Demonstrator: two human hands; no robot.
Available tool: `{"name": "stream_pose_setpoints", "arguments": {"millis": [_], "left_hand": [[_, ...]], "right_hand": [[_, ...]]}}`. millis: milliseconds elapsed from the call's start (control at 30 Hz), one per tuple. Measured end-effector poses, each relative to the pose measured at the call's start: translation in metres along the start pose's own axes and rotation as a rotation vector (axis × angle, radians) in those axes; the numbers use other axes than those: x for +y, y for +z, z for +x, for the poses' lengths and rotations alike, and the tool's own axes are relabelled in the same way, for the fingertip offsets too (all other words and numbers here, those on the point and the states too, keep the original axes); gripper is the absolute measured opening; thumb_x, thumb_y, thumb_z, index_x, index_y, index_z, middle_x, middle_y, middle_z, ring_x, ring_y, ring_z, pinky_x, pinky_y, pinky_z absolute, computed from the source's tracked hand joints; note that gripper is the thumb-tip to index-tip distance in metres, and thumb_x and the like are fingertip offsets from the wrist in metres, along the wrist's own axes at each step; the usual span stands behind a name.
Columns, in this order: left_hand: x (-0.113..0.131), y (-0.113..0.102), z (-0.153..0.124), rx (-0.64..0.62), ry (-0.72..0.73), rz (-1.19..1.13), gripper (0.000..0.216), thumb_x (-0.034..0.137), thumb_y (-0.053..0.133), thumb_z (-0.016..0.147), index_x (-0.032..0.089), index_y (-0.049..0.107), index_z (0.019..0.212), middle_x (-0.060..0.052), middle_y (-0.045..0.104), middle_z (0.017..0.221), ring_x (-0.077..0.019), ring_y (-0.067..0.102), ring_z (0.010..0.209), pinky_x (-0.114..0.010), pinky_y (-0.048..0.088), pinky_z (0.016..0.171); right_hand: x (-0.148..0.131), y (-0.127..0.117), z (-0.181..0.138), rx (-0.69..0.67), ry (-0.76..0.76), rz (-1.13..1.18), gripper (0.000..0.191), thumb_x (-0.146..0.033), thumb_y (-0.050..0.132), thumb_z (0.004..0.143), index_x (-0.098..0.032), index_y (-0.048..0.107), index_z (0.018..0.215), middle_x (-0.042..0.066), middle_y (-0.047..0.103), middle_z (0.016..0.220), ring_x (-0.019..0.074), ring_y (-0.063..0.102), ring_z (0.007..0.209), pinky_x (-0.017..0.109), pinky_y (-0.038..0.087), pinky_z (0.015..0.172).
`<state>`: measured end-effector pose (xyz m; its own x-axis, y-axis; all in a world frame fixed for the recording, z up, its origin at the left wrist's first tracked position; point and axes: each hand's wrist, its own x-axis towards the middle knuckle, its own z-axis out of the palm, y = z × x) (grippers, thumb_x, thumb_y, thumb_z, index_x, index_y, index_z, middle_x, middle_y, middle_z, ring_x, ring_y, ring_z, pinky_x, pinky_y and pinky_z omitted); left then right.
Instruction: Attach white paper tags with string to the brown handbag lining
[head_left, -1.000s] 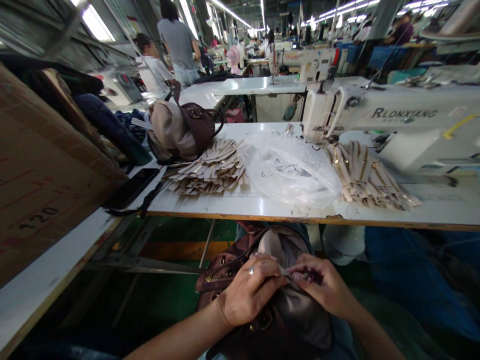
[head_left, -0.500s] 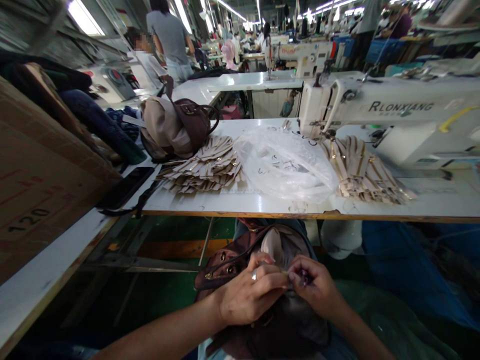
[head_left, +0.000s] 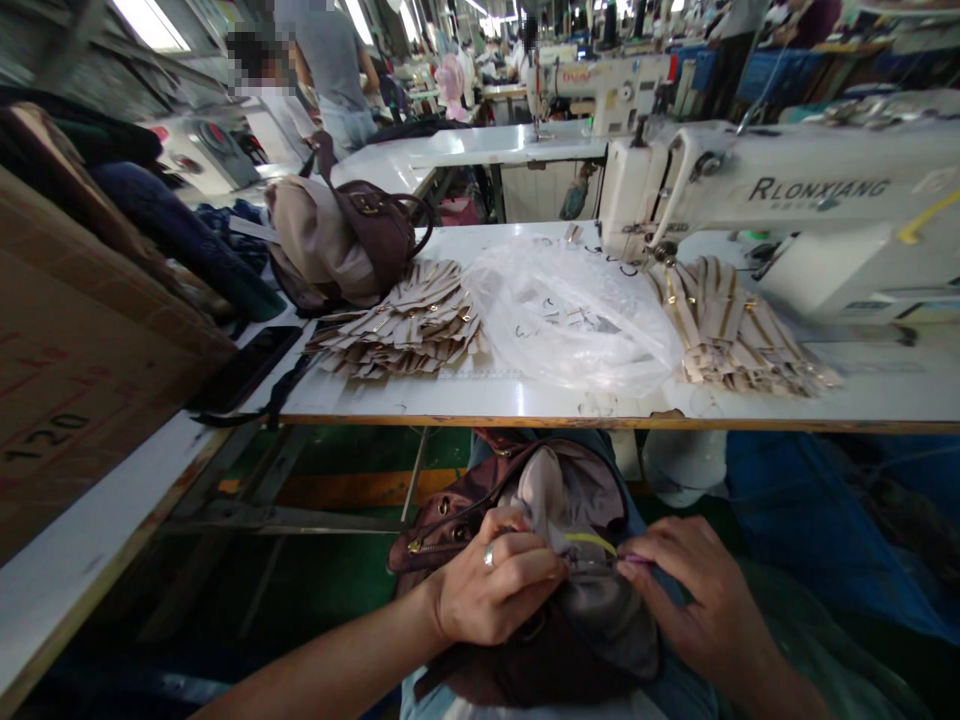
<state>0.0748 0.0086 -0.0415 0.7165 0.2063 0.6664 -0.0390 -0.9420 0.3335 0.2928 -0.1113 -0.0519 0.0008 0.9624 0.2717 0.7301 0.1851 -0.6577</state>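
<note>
Head view: I read the left hand (head_left: 501, 582) as pinched on the grey lining (head_left: 596, 485) of the brown bag (head_left: 469, 510), which lies across the lap (head_left: 684, 672). The right hand (head_left: 701, 580) grips a small purple item (head_left: 637, 559) between thumb and fingers; I cannot tell its type. Reference relation: the yellow strip (head_left: 592, 540) lies between both grips, long axis left to right, right end dipping toward the purple item. The right fingertips are nearer; contact is unclear.

We hold: one maroon handbag (head_left: 450, 515), its taupe lining (head_left: 604, 485) pinched in our left hand (head_left: 499, 585); one small purple implement (head_left: 637, 559), right hand (head_left: 701, 580).
</note>
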Motion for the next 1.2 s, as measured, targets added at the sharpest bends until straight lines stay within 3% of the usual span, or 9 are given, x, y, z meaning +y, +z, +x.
{"name": "stream_pose_setpoints", "arguments": {"millis": [533,767,900,1200], "left_hand": [[0.001,0.000,0.001,-0.010,-0.004,0.023,0.016,0.008,0.052,0.087,0.013,0.050,0.103,0.000,0.063,0.080,-0.0108,0.060,0.068,-0.032,0.044,0.081],[0.000,0.001,0.000,0.024,0.006,0.037,0.014,0.006,0.056,0.084,0.009,0.053,0.098,-0.001,0.062,0.077,-0.0104,0.059,0.069,-0.031,0.043,0.081],[0.000,0.000,0.001,0.044,0.029,0.043,0.013,0.006,0.058,0.083,0.010,0.054,0.095,0.001,0.061,0.074,-0.0096,0.059,0.067,-0.030,0.044,0.082],[0.001,-0.001,0.006,0.053,0.026,0.064,0.012,0.006,0.059,0.082,0.012,0.054,0.092,0.003,0.059,0.071,-0.0090,0.058,0.063,-0.030,0.046,0.077]], "right_hand": [[-0.003,-0.008,0.012,-0.121,0.015,-0.058,0.010,-0.026,0.055,0.088,-0.023,0.063,0.084,0.001,0.062,0.078,0.0161,0.054,0.073,0.033,0.031,0.070],[0.009,0.023,0.000,-0.186,0.392,0.385,0.031,-0.043,0.049,0.089,-0.019,0.063,0.075,0.002,0.060,0.073,0.0170,0.055,0.072,0.027,0.039,0.063],[0.011,0.036,-0.004,-0.174,0.512,0.594,0.038,-0.049,0.049,0.087,-0.017,0.059,0.070,0.000,0.057,0.065,0.0161,0.055,0.066,0.025,0.039,0.058],[0.004,0.015,-0.003,-0.045,0.211,0.192,0.017,-0.031,0.053,0.089,-0.020,0.063,0.079,0.001,0.060,0.075,0.0174,0.053,0.074,0.031,0.036,0.068]]}}
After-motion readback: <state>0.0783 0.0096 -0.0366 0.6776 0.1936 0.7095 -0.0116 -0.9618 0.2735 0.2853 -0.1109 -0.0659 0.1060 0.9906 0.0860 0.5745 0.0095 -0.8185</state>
